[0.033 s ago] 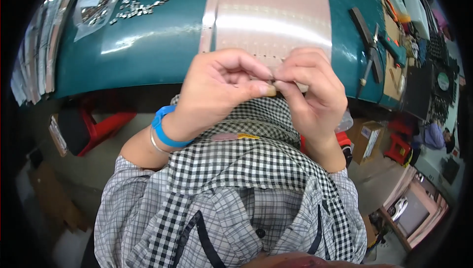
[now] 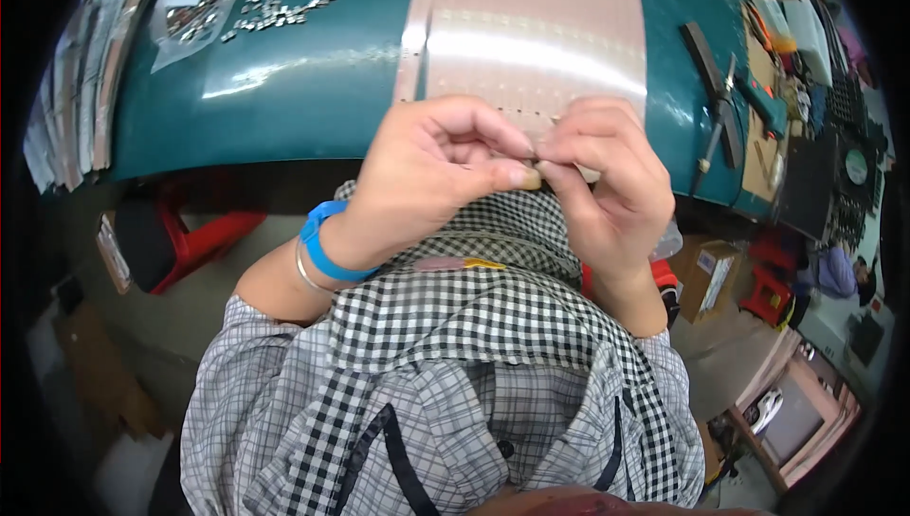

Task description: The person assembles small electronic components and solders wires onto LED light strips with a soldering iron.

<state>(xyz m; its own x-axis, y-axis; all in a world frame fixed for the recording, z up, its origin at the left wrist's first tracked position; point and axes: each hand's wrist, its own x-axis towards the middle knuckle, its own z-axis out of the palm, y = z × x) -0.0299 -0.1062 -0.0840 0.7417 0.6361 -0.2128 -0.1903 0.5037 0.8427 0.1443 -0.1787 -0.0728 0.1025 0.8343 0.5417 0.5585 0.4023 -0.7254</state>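
My left hand (image 2: pixel 436 175) and my right hand (image 2: pixel 607 189) meet fingertip to fingertip just off the near edge of the teal table (image 2: pixel 284 108). Both pinch a tiny part (image 2: pixel 536 158) between thumb and fingers; it is too small and too covered to tell its shape. A blue wristband (image 2: pixel 320 243) and a thin bangle circle my left wrist. Right behind the hands a pale pink perforated sheet (image 2: pixel 531 33) lies flat on the table. A narrow strip (image 2: pixel 413 33) lies along its left side.
Loose small metal parts (image 2: pixel 284 0) and a clear plastic bag (image 2: pixel 194 9) lie at the table's far left, with stacked packets (image 2: pixel 71 90) along its left edge. Hand tools (image 2: pixel 720 108) lie at the right. Below the table stand a red stool (image 2: pixel 194 241) and a cardboard box (image 2: pixel 709 270).
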